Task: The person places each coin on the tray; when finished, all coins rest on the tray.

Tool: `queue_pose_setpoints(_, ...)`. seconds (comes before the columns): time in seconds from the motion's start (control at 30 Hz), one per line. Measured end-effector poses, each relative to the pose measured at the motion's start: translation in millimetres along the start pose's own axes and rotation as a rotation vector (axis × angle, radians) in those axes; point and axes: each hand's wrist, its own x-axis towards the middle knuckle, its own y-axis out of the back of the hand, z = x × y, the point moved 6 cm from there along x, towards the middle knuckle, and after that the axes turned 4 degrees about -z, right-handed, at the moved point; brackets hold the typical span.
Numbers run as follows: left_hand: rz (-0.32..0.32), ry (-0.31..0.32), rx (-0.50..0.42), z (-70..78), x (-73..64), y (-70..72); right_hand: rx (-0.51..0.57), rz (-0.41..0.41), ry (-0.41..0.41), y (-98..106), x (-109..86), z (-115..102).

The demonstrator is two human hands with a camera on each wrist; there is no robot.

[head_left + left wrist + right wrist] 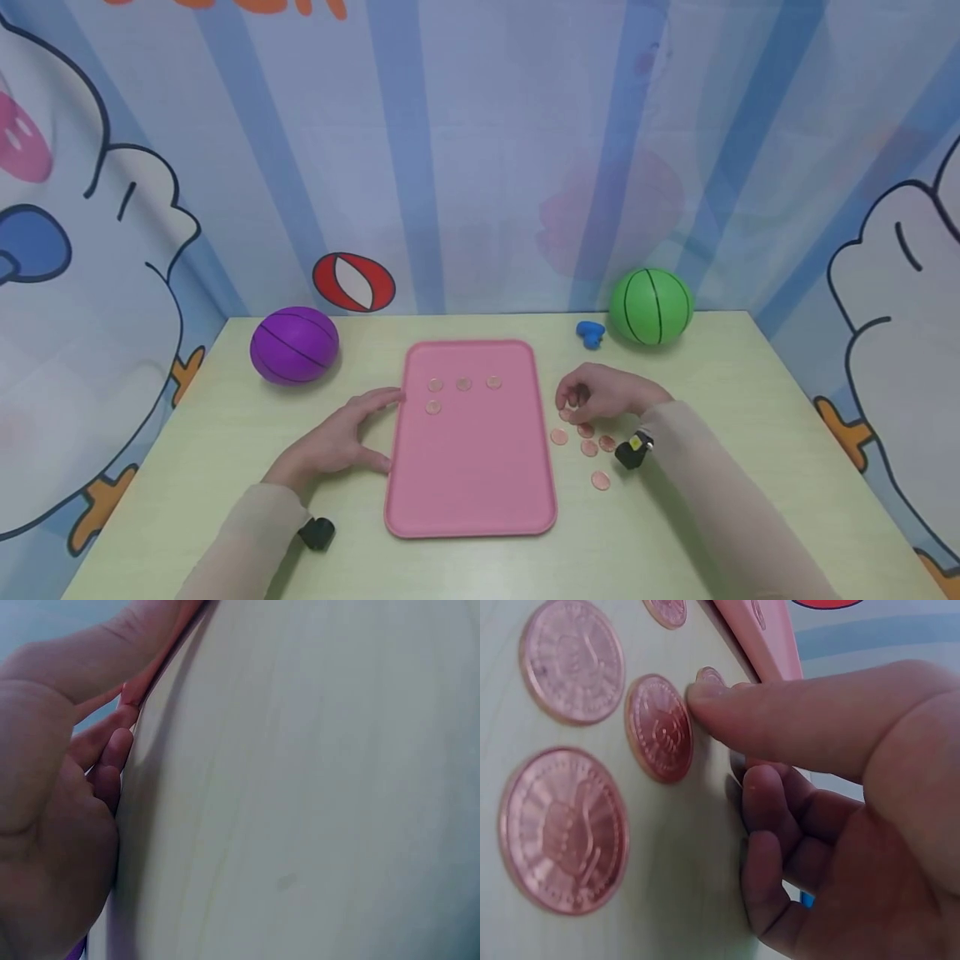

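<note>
A pink tray point(472, 475) lies on the table with three copper coins point(463, 383) in a row near its far end and one coin point(432, 407) below the left one. My left hand point(333, 442) rests at the tray's left edge, fingers extended and thumb apart, both touching the rim. To the right of the tray, my right hand point(607, 392) is bent down over a coin point(566, 413), thumb and fingertips at it. The right wrist view shows the thumb against that coin point(711, 675), partly hidden, with the other fingers curled. Several loose coins point(564, 831) lie beside this hand.
A purple ball point(295, 346) sits at the table's back left, a green ball point(651, 306) at the back right. Near the green ball is a small blue object point(591, 334). A printed cloth point(510, 150) hangs behind the table.
</note>
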Motion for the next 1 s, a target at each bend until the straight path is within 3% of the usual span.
queue_pose_setpoints(0.33,0.001,-0.007,0.013,-0.5,-0.6,-0.3,0.02,-0.02,-0.019,-2.9,1.0,-3.9)
queue_pose_setpoints(0.73,0.002,-0.024,-0.008,-0.3,0.3,-1.5,-0.012,0.012,-0.009,-1.5,1.2,-0.1)
queue_pose_setpoints(1.0,0.003,-0.016,-0.001,0.6,0.9,-1.0,0.128,0.009,-0.051,-5.2,-1.6,2.1)
